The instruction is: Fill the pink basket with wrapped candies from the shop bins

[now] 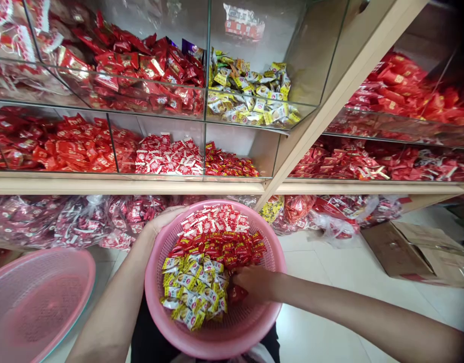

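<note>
A pink plastic basket rests at my lap, tilted a little toward me. My left hand grips its far left rim, fingers mostly out of sight behind it. Inside lie three groups of wrapped candies: white-and-red ones at the back, red ones with yellow print in the middle, yellow-and-white ones at the front left. Reaching into the right side of the basket, my right hand is closed around dark red wrapped candies; its fingertips are partly hidden.
An emptier pink basket stands at the left. Ahead, a glass-fronted shelf holds several bins of wrapped sweets. Bags of candy lie beneath it. A cardboard box sits on the tiled floor at the right.
</note>
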A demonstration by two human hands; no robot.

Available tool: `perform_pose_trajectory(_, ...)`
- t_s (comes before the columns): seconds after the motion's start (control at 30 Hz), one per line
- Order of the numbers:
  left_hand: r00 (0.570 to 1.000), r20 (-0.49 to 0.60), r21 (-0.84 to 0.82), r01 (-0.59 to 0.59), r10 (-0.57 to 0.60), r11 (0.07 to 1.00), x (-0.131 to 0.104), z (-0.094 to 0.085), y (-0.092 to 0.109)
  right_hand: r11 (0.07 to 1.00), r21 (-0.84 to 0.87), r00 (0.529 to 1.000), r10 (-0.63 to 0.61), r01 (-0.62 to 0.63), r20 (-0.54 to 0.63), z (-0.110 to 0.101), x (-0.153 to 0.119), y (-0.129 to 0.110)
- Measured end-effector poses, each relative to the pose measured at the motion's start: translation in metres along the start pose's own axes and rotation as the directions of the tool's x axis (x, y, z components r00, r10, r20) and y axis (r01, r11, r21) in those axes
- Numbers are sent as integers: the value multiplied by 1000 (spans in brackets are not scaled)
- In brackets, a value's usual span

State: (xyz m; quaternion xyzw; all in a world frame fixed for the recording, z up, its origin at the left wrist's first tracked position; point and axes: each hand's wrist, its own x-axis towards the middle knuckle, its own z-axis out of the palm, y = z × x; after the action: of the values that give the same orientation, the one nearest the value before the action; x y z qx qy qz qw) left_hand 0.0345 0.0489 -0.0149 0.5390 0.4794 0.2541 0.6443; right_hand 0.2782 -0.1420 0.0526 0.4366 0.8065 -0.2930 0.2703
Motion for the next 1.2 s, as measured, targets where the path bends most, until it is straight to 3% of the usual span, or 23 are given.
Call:
perform_pose_trajectory(0.23, 996, -78, 83, -40, 47, 996, 3, -2, 2, 990, 117, 996, -81, 77, 26, 3, 1, 5)
perform_pose_trajectory(0.53, 999, -26, -18, -19, 18, 1000, 2, 0, 1, 982, 183, 999, -50, 45, 21, -4, -1, 2)
perform_pose_trajectory(0.7, 999, -10, -68, 50, -51, 996, 3, 0, -1, 991, 130, 999, 23, -18, -35, -5, -4, -5)
perform_pose_trajectory(0.83, 998, 1, -74, 57, -57, 996, 3, 1, 0, 994, 112, 999, 4, 1, -48, -3, -1, -2)
perform_pose_trajectory(1.2, 1000, -5, -39, -15, 15, 999, 3, 0, -2, 979, 206, 999, -6, 14, -38, -3, 1, 15)
